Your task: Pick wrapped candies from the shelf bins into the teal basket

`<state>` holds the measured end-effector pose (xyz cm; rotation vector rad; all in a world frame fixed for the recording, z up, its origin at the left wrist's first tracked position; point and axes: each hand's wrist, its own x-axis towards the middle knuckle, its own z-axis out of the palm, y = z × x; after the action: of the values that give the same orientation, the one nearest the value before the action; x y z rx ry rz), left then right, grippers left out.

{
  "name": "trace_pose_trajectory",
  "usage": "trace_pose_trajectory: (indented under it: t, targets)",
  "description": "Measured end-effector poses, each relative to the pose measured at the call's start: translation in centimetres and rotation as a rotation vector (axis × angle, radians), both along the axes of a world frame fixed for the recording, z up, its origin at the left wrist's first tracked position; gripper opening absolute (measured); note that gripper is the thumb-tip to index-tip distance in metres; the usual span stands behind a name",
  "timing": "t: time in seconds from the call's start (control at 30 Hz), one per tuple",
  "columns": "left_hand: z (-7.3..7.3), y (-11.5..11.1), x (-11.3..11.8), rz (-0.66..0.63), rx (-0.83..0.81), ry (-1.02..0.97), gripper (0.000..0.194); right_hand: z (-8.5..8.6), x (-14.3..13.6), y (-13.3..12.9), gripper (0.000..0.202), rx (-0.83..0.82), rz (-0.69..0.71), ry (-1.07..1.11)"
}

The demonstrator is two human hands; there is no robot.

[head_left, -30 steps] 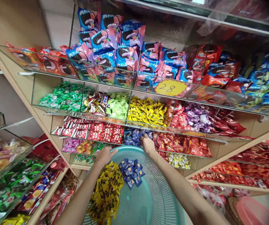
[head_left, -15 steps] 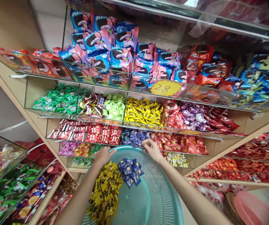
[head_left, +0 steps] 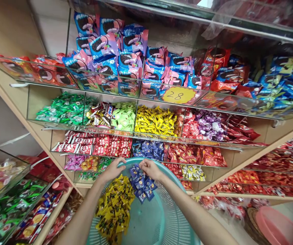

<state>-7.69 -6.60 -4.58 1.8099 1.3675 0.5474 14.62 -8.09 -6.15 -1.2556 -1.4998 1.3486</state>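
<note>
A teal plastic basket (head_left: 172, 214) with slotted sides stands below the shelves. My left hand (head_left: 114, 169) grips its far rim, fingers curled over the edge. Inside, yellow-wrapped candies (head_left: 116, 207) form a large pile on the left. Beside them lies a smaller heap of blue-wrapped candies (head_left: 144, 189). Over the top of that heap is my right hand (head_left: 149, 169), its fingers closed and pinched at blue wrappers; how many pieces they hold is hidden. Just behind the rim, a shelf compartment holds more blue-wrapped candies (head_left: 151, 149).
Clear-fronted shelves carry green candies (head_left: 62, 108), yellow candies (head_left: 156, 120) and red packets (head_left: 113, 145). Cookie packs (head_left: 105, 47) fill the upper shelf, with a yellow "28" sign (head_left: 179, 95). A pink basin (head_left: 274, 224) is at lower right.
My right hand has come down and left from the shelf's edge to the blue heap inside the basket. More blue candy shows at the heap's top. My left hand stays on the rim.
</note>
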Motion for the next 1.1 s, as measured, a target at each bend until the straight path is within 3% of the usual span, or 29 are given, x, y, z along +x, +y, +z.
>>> trace_pose_trajectory:
  t: [0.17, 0.53, 0.8, 1.1]
  targets:
    - [0.0, 0.0, -0.4, -0.137, -0.003, -0.021, 0.039, -0.2, -1.1, -0.1, 0.024, 0.058, 0.054, -0.006]
    - [-1.1, 0.3, -0.6, -0.133, -0.047, -0.047, 0.036, -1.2, -2.1, -0.9, 0.027, -0.105, -0.061, 0.060]
    - [-0.5, 0.0, -0.5, -0.142, -0.024, 0.006, 0.034, 1.0, -2.2, -0.3, 0.036, -0.197, -0.001, 0.086]
    - [-0.2, 0.2, -0.3, -0.157, -0.066, 0.007, 0.040, 0.0, -2.8, 0.3, 0.039, -0.178, -0.120, 0.191]
